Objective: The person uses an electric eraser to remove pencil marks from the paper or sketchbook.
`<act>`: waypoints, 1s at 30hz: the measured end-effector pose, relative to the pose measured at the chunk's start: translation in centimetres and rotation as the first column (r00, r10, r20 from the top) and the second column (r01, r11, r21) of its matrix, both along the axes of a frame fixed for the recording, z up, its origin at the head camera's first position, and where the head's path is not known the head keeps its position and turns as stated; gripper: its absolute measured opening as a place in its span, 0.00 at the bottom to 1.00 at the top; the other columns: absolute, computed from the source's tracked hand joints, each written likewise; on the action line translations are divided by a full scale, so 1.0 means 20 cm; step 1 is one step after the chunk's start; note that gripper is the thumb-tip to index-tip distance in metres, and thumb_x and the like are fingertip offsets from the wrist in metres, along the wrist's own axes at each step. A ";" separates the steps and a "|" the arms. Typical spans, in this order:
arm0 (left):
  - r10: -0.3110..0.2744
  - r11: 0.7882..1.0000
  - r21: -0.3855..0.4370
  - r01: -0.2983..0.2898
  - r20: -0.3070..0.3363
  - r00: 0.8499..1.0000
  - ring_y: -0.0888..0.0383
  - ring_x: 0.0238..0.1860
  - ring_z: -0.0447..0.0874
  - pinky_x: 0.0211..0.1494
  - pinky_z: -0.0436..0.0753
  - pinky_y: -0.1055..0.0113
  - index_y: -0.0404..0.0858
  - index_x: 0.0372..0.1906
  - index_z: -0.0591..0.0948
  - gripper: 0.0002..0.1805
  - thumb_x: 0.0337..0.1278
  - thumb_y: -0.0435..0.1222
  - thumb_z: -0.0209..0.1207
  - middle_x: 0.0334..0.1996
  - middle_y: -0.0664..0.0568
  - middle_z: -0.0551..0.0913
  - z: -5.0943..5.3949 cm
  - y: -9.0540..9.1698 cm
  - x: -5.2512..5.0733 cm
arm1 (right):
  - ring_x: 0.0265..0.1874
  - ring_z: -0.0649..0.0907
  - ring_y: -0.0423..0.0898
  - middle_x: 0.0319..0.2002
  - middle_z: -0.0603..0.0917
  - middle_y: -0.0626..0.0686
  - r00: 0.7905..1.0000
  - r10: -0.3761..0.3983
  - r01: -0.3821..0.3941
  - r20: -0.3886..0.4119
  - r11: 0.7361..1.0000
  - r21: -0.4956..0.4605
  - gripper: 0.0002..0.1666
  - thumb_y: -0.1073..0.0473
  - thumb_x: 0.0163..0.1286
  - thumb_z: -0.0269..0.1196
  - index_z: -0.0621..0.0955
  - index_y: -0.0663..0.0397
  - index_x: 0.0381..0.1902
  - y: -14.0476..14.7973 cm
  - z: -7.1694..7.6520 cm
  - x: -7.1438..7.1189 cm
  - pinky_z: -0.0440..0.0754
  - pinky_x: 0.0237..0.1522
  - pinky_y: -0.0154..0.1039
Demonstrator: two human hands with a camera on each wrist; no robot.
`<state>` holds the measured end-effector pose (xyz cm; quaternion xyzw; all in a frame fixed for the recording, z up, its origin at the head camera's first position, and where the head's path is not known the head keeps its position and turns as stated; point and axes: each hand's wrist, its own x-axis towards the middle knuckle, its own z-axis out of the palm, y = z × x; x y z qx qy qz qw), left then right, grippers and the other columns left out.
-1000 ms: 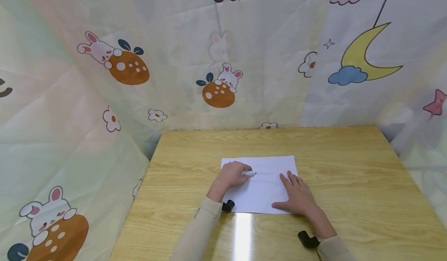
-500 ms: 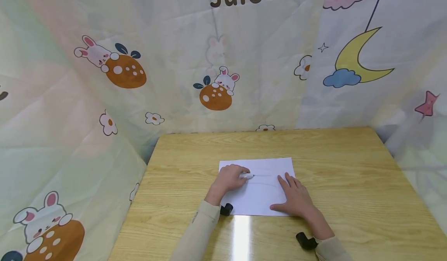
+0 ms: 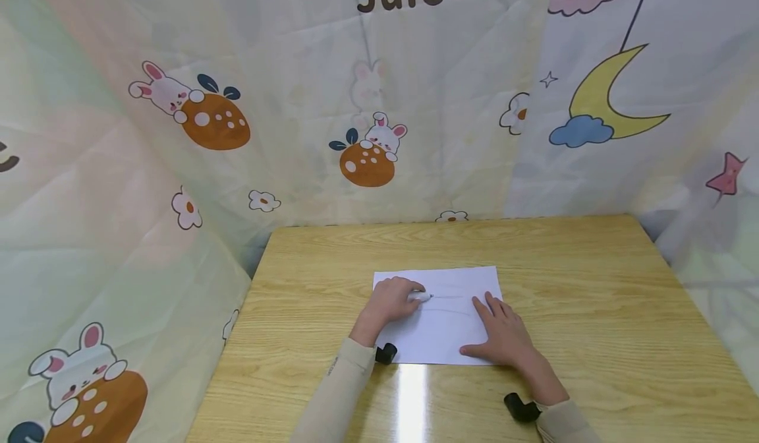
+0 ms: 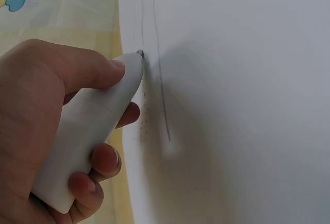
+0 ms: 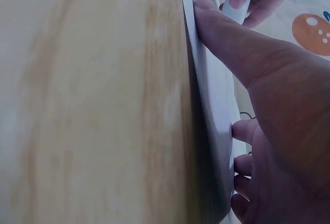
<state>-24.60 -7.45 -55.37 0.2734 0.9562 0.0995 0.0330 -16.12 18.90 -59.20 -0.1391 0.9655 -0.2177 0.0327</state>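
My left hand point(image 3: 391, 300) grips a thick white electric eraser point(image 4: 87, 116), thumb along its upper side and fingers curled beneath. Its dark tip meets a thin pencil line on the white paper point(image 3: 435, 341). Dark crumbs lie behind the tip in the left wrist view, where that line no longer shows. A second pencil line point(image 4: 160, 74) runs beside it and stops at a pale patch. My right hand point(image 3: 506, 331) rests spread on the paper's right part. In the right wrist view its thumb point(image 5: 221, 20) lies along the paper's near edge, the other fingers farther across.
The paper lies on a wooden table point(image 3: 593, 285). Printed cloth point(image 3: 284, 100) hangs behind the table and at its sides. Black wrist-worn pieces point(image 3: 522, 407) stick out by both cuffs. A bright reflection crosses the table's front.
The head view has tilted slightly, so the whole scene sits a little lower and farther left. Both hands keep their places on the paper, and the eraser tip shows hardly any shift.
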 end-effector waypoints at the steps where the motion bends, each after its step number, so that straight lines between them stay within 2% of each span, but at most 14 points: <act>1: -0.006 1.000 0.001 0.006 0.007 1.000 0.66 0.27 0.74 0.24 0.70 0.69 0.56 0.48 0.86 0.14 0.57 0.44 0.62 0.42 0.62 0.86 0.00 0.00 0.00 | 0.67 0.58 0.71 0.71 0.57 0.70 1.000 0.000 0.000 -0.002 1.000 0.001 0.67 0.24 0.45 0.68 0.64 0.62 0.72 0.00 0.00 0.00 0.57 0.59 0.70; 8: -0.012 1.000 -0.023 0.012 -0.010 1.000 0.64 0.33 0.80 0.27 0.73 0.67 0.56 0.47 0.87 0.13 0.57 0.44 0.62 0.42 0.63 0.86 0.01 0.01 -0.01 | 0.66 0.59 0.72 0.70 0.57 0.71 1.000 0.005 -0.005 -0.002 1.000 0.009 0.66 0.26 0.45 0.69 0.64 0.63 0.71 -0.01 0.02 0.01 0.58 0.58 0.70; 14: -0.016 1.000 -0.005 0.016 0.050 0.999 0.64 0.28 0.74 0.27 0.71 0.68 0.56 0.48 0.87 0.13 0.57 0.44 0.62 0.40 0.63 0.86 0.02 0.01 -0.02 | 0.66 0.58 0.72 0.71 0.57 0.70 1.000 0.004 -0.004 0.002 1.000 0.007 0.67 0.25 0.45 0.68 0.64 0.62 0.72 -0.01 0.02 0.01 0.58 0.58 0.71; 21: -0.023 1.000 -0.001 0.023 0.025 0.999 0.65 0.26 0.73 0.24 0.69 0.69 0.56 0.47 0.87 0.14 0.56 0.44 0.61 0.38 0.63 0.86 0.02 0.01 -0.03 | 0.67 0.58 0.71 0.71 0.57 0.70 1.000 0.003 -0.003 -0.003 1.000 -0.002 0.67 0.24 0.45 0.68 0.64 0.62 0.72 -0.01 0.01 0.01 0.57 0.58 0.71; 30: -0.005 1.000 0.023 0.003 0.073 0.997 0.64 0.20 0.66 0.22 0.64 0.69 0.57 0.47 0.88 0.14 0.54 0.44 0.62 0.31 0.64 0.85 0.01 0.01 -0.04 | 0.66 0.58 0.72 0.71 0.56 0.70 1.000 0.005 -0.005 0.004 1.000 0.001 0.67 0.23 0.45 0.67 0.64 0.62 0.72 0.00 0.01 0.01 0.58 0.58 0.71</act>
